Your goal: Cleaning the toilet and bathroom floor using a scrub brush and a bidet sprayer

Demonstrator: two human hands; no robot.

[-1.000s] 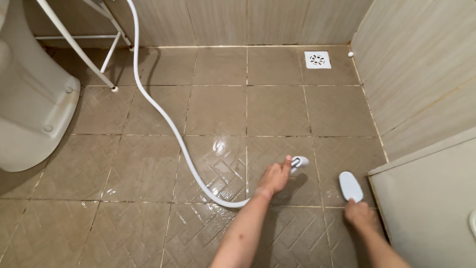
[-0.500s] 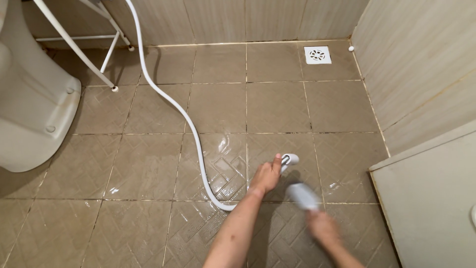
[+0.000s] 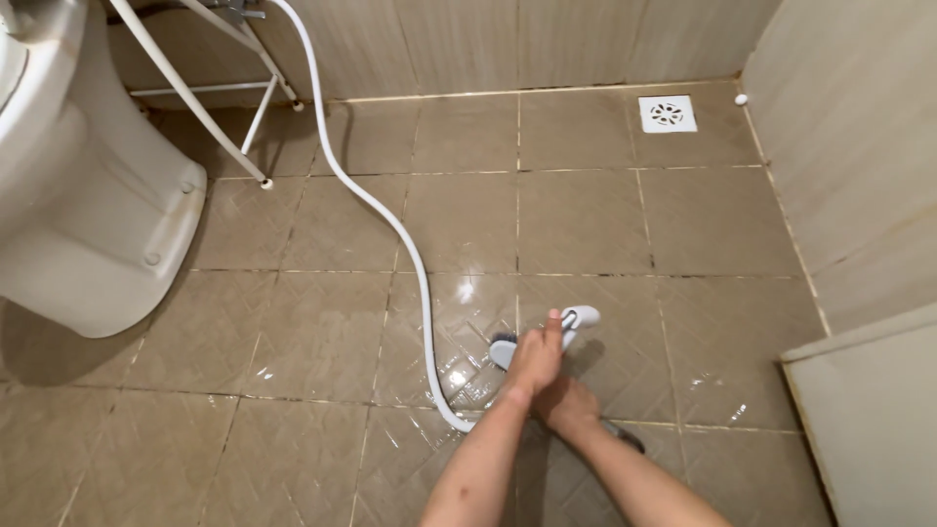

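- The right hand (image 3: pixel 569 405) is lying nearest, low over the wet floor tiles (image 3: pixel 322 332), mostly hidden under the other hand; whether its fingers are closed, I cannot tell.
- The left hand (image 3: pixel 537 356) is gripping the white spray head (image 3: pixel 576 318), crossing over a brush (image 3: pixel 504 348) touching the tiles.
- The white hose (image 3: pixel 390 220) is running from beside the wrists toward the far wall.
- The toilet (image 3: pixel 88 215) and floor drain (image 3: pixel 668 113) are sitting farther off.
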